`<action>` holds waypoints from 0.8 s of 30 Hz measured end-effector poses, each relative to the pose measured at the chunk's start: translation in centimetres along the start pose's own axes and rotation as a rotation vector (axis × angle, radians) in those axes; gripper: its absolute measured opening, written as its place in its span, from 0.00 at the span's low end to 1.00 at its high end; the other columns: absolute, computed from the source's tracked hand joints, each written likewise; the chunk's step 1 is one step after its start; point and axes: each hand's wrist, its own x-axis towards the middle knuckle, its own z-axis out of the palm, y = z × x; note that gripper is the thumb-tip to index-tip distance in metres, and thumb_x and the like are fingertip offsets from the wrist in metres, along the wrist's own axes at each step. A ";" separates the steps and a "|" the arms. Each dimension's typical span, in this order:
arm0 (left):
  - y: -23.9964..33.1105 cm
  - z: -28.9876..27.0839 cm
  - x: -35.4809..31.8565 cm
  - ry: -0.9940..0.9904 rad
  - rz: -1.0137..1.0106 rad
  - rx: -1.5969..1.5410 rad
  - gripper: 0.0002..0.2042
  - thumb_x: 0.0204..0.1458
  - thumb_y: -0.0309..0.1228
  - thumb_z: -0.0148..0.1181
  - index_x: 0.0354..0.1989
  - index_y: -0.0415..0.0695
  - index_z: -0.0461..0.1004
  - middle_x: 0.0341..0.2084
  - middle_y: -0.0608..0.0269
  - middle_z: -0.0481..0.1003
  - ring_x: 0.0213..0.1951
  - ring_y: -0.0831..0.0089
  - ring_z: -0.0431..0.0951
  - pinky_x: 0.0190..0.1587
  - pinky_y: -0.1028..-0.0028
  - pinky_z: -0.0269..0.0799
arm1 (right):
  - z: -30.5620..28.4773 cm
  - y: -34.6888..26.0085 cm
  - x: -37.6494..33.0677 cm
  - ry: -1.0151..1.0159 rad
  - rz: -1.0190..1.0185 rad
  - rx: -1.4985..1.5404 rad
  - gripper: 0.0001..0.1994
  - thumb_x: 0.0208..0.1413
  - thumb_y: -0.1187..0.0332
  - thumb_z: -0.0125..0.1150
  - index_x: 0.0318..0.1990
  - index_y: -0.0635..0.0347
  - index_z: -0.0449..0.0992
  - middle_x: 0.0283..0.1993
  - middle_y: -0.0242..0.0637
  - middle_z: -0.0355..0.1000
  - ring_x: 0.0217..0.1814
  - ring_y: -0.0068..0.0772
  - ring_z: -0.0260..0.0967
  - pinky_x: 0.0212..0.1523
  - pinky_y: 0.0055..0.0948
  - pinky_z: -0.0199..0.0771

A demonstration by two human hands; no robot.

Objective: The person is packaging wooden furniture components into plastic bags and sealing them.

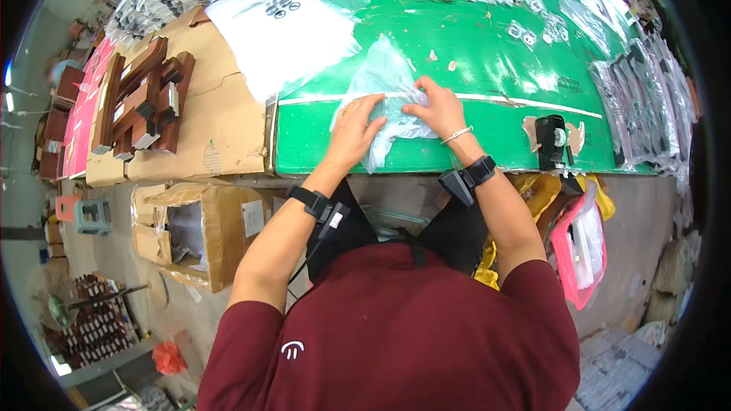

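A crumpled, thin clear plastic bag (pixel 384 68) lies on the green tabletop in front of me, near the table's front edge. My left hand (pixel 352 131) is on its left side, thumb and fingers bent around the plastic. From the right, my right hand (pixel 444 116) grips the same bag, with its thumb and forefinger curled at the bunched film. Folds of plastic fill the gap between the two hands, and one corner trails toward the table edge. Whether anything is inside the bag cannot be made out.
Flat clear bags (pixel 282 38) lie beyond my left hand. Brown wooden pieces (pixel 145 103) are stacked on cardboard at left. A black tape dispenser (pixel 550 141) stands at right, near wrapped dark parts (pixel 643 103). Small bagged parts (pixel 525 30) lie farther back. An open carton (pixel 186 228) sits below the table.
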 end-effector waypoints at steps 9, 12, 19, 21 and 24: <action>-0.1 0.0 -0.8 -0.138 0.174 0.418 0.37 0.54 0.53 0.58 0.71 0.54 0.57 0.72 0.67 0.55 0.73 0.63 0.51 0.73 0.51 0.41 | -5.1 1.6 -1.5 0.345 -0.274 -0.055 0.16 0.46 0.69 0.70 0.44 0.49 0.77 0.47 0.36 0.76 0.52 0.42 0.72 0.54 0.39 0.68; -0.6 -0.5 -0.6 -0.161 0.156 0.430 0.39 0.52 0.56 0.58 0.71 0.56 0.57 0.72 0.67 0.54 0.73 0.63 0.50 0.73 0.50 0.40 | -1.8 -2.5 -4.9 0.009 -0.685 -0.171 0.16 0.49 0.68 0.67 0.47 0.51 0.76 0.60 0.34 0.70 0.66 0.40 0.64 0.67 0.47 0.59; -1.6 -1.4 1.8 -0.272 0.218 0.435 0.40 0.51 0.58 0.59 0.72 0.60 0.57 0.73 0.68 0.52 0.74 0.63 0.49 0.73 0.47 0.40 | -5.5 -3.5 -10.0 -0.273 -0.300 -0.049 0.14 0.52 0.67 0.65 0.47 0.51 0.77 0.57 0.38 0.71 0.58 0.41 0.70 0.56 0.41 0.69; -2.4 -1.5 1.7 -0.271 0.226 0.460 0.41 0.49 0.60 0.58 0.72 0.60 0.56 0.73 0.68 0.53 0.74 0.62 0.49 0.72 0.45 0.42 | -5.9 -4.9 -9.0 -0.417 -0.033 0.017 0.15 0.53 0.67 0.65 0.49 0.53 0.76 0.57 0.40 0.72 0.55 0.41 0.72 0.51 0.38 0.72; -2.1 -1.6 2.4 -0.316 0.229 0.509 0.42 0.49 0.60 0.59 0.72 0.59 0.56 0.73 0.66 0.53 0.73 0.60 0.50 0.70 0.42 0.44 | -4.4 -4.7 -3.6 -0.022 -0.353 0.101 0.31 0.51 0.60 0.68 0.64 0.45 0.67 0.65 0.45 0.66 0.63 0.46 0.68 0.55 0.44 0.71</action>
